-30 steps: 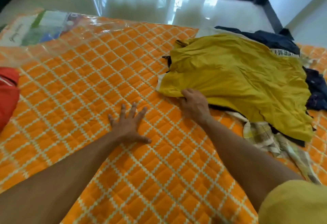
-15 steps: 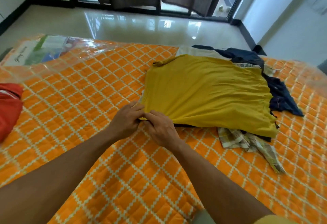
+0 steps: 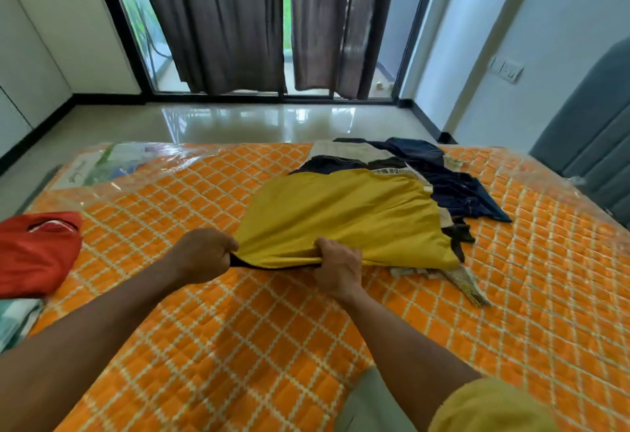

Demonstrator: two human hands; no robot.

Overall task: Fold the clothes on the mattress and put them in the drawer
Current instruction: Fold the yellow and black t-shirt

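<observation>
Fingers of the left hand and right hand are clamped on the near hem of the yellow garment, lifted off the clothes pile on the mattress, presumably for spreading before folding.

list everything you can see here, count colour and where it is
mattress: 1, orange with a white grid, wrapped in clear plastic, fills the foreground
yellow garment: 1, mustard yellow, on top of the clothes pile, near edge lifted
navy garment: at least 1, dark blue, far right side of the pile
cream garment: 1, off-white, far end of the pile
checked cloth: 1, pale plaid, sticking out under the yellow garment
red garment: 1, red, left edge of the mattress
curtains: 2, grey-brown, across the glass door
wall switch: 1, pale, right wall
left hand: 1, grips the yellow garment's near edge
right hand: 1, grips the same edge, further right
</observation>
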